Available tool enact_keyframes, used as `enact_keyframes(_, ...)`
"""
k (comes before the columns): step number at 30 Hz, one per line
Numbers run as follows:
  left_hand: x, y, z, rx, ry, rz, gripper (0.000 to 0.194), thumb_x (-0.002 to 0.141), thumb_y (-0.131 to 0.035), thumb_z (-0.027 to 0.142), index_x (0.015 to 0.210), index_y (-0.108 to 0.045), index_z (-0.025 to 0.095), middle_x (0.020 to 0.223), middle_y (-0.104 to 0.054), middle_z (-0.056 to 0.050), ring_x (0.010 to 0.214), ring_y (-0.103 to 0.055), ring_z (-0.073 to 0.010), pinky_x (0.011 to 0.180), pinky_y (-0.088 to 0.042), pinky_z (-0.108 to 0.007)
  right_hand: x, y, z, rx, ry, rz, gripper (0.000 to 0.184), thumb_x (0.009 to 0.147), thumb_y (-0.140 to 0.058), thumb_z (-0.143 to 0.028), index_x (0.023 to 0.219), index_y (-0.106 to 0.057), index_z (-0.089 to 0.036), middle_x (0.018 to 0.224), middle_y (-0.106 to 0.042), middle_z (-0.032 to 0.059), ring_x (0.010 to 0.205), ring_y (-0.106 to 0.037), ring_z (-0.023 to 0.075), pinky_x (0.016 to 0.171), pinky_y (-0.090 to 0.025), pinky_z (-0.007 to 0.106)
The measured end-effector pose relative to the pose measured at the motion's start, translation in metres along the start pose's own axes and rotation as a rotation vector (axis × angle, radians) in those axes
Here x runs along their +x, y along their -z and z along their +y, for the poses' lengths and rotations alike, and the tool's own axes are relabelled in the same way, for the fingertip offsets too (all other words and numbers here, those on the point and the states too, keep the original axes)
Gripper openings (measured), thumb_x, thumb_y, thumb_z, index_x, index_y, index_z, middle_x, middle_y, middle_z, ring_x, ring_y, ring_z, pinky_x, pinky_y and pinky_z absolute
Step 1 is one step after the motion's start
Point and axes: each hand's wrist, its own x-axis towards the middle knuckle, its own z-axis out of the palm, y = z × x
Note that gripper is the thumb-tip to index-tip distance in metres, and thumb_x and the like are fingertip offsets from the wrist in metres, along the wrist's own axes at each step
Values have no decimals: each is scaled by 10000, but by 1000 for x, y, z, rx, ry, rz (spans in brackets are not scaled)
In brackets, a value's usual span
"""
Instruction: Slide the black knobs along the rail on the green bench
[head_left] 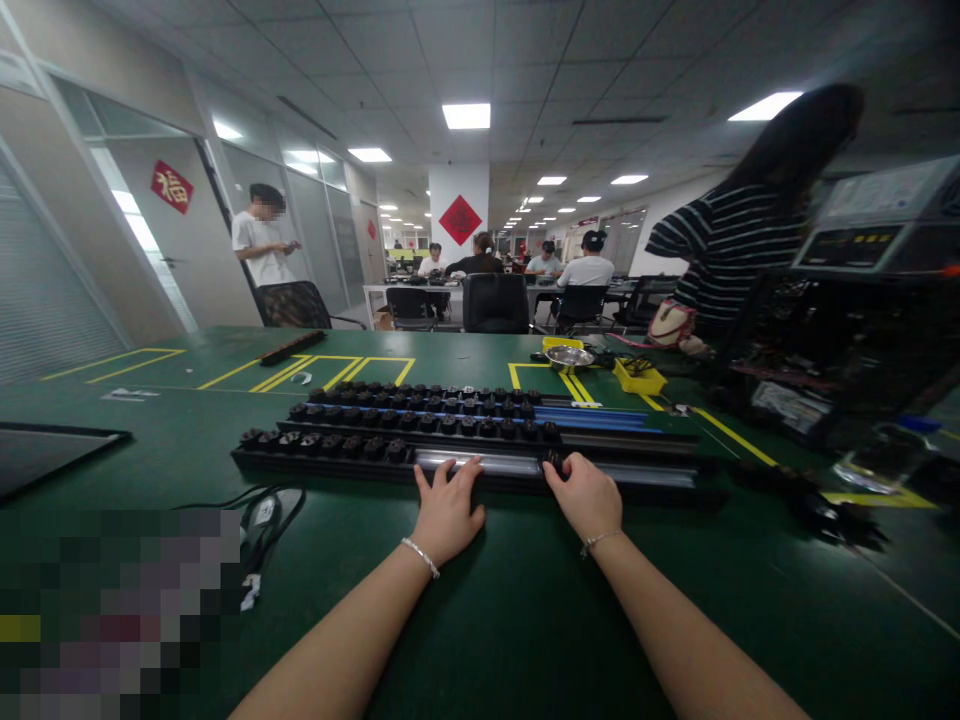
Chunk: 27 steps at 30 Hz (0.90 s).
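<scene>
Head view: my right hand (589, 498) is pinching a black knob (553, 459) on the near rail (495, 464), my left hand (444, 515) is resting there, fingers spread, and crooked pushing could be making the knob stick.

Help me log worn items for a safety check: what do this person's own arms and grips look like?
The left forearm and right forearm are bare where they show: no sleeves. A thick, twisted-looking, silvery-white bracelet circles the left wrist; a thinner, chain-like bracelet the right. Neither left grip nor right grip wears a glove.
</scene>
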Motion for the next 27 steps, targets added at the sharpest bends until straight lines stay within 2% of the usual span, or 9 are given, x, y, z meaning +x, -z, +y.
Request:
enact_keyframes(3, 0, 1, 1, 4, 12, -11, 560, 744, -530, 274, 1280, -368, 292, 1390, -411, -24, 1280, -280, -297, 1017, -17, -704, 0, 1, -1, 31, -34, 3, 317, 811, -465, -476, 917, -564, -193, 776, -655, 43, 728, -603, 174, 630, -338, 274)
enact_keyframes(5, 0, 1, 1, 4, 14, -16, 566, 743, -532, 276, 1283, -365, 292, 1389, -411, -25, 1281, -279, -299, 1016, -18, -706, -1, 1, -1, 42, -13, 5, 338, 819, -455, -460, 990, -575, -194, 845, -671, 56, 768, -612, 178, 656, -354, 276)
enact_keyframes(13, 0, 1, 1, -1, 9, -5, 559, 741, -533, 270, 1277, -378, 291, 1383, -417, -26, 1276, -286, -302, 1016, -21, -705, -1, 2, -1, -10, 23, -9, 321, 839, -421, -440, 840, -629, -195, 818, -677, 58, 737, -608, 176, 624, -343, 274)
enact_keyframes(27, 0, -1, -1, -18, -11, 12, 549, 745, -522, 260, 1272, -370, 289, 1394, -407, -9, 1271, -289, -293, 1003, -13, -723, -1, 7, 3, -30, -26, -26, 339, 839, -413, -443, 851, -643, -194, 808, -673, 56, 730, -607, 178, 603, -346, 278)
